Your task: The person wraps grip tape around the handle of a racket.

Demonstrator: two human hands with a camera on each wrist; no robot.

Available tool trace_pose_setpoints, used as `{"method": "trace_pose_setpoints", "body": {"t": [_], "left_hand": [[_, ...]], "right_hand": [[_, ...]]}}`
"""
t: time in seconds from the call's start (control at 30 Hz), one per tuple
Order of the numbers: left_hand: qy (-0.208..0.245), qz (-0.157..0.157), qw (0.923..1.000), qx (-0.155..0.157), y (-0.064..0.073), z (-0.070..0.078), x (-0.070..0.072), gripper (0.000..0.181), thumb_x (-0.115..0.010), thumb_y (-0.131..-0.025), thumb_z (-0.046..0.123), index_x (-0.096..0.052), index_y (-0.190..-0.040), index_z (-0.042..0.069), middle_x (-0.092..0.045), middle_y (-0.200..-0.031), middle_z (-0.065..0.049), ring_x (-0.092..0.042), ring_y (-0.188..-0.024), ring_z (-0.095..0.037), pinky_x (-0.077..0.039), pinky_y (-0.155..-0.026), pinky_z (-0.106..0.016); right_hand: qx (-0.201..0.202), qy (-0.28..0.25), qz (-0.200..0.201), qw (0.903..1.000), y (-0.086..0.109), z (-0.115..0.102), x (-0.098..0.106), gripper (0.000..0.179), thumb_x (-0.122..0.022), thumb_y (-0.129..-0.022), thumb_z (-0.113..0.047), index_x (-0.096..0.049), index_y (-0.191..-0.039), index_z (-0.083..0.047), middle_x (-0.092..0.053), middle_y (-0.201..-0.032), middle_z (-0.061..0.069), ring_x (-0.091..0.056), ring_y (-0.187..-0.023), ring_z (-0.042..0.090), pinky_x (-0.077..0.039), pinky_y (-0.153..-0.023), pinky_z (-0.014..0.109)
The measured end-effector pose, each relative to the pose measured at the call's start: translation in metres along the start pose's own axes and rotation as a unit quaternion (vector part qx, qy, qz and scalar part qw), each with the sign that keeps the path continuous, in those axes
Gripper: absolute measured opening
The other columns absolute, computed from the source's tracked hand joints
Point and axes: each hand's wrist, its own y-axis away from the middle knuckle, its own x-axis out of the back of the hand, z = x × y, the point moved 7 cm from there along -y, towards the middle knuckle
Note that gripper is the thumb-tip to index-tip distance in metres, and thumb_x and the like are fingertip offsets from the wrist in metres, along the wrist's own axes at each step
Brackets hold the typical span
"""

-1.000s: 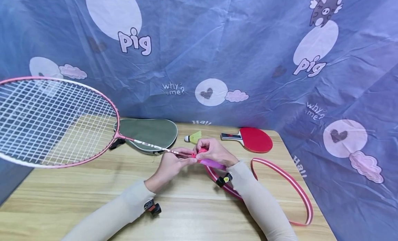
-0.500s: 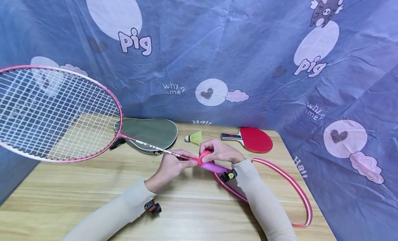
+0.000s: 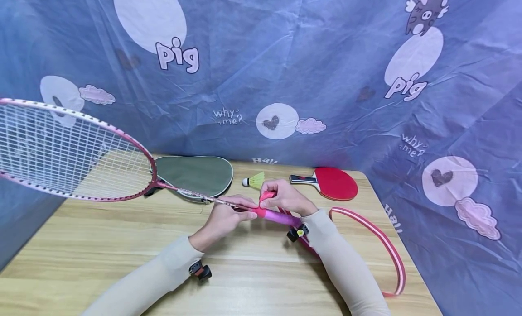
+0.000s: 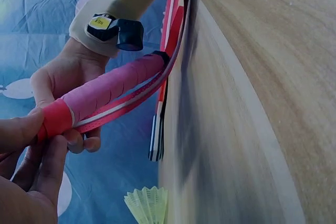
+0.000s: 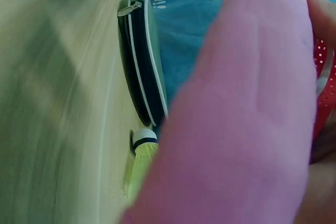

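Nearest me, pale sleeves (image 3: 152, 271) reach over the wooden table (image 3: 232, 289). A red strip (image 3: 383, 238) with a white stripe loops beside the table's right edge and passes under the right forearm. Above the middle of the table, I see the left hand (image 3: 223, 218) gripping the badminton racket (image 3: 191, 193) where shaft meets handle; the right hand (image 3: 287, 197) pinches the strip at the red-covered top of the purple handle (image 3: 281, 217). Farther off, along the far edge, I have a green case (image 3: 195, 173), a yellow shuttlecock (image 3: 254, 180) and, near the far right corner, a red paddle (image 3: 336, 182). Blue printed cloth (image 3: 244, 80) rises behind.
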Motion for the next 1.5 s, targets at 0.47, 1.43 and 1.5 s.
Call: {"method": "trace_pose_setpoints", "body": {"t": [0.47, 1.43, 1.5], "left_hand": [[0.028, 0.003, 0.9995, -0.016, -0.0020, -0.0014, -0.0001, 0.025, -0.081, -0.080, 0.004, -0.078, -0.104, 0.010, -0.077, -0.112, -0.008, -0.070, -0.107, -0.017, -0.056, -0.096, -0.027], [0.025, 0.034, 0.9991, 0.002, -0.0014, -0.0025, 0.0059, 0.024, -0.086, -0.078, 0.012, -0.078, -0.100, 0.006, -0.079, -0.101, -0.014, -0.074, -0.088, -0.015, -0.059, -0.080, -0.019], [0.032, 0.027, 0.9990, -0.011, -0.0014, -0.0015, 0.0051, 0.024, -0.086, -0.078, 0.010, -0.078, -0.100, 0.004, -0.078, -0.101, -0.015, -0.075, -0.090, -0.017, -0.060, -0.082, -0.020]], "right_hand": [[0.001, -0.018, 0.029, 0.9994, -0.0021, 0.0021, -0.0034, 0.011, -0.071, -0.089, -0.010, -0.062, -0.087, -0.004, -0.050, -0.066, -0.008, -0.043, -0.061, 0.005, -0.036, -0.056, 0.019], [0.012, -0.034, 0.077, 0.9964, 0.0004, -0.0028, -0.0017, 0.012, -0.076, -0.083, -0.007, -0.067, -0.089, -0.002, -0.064, -0.076, -0.004, -0.052, -0.068, 0.007, -0.043, -0.062, 0.020], [0.010, -0.040, 0.073, 0.9965, 0.0005, -0.0019, -0.0017, 0.012, -0.076, -0.084, -0.008, -0.067, -0.089, -0.002, -0.063, -0.075, -0.006, -0.052, -0.067, 0.007, -0.043, -0.061, 0.020]]}}
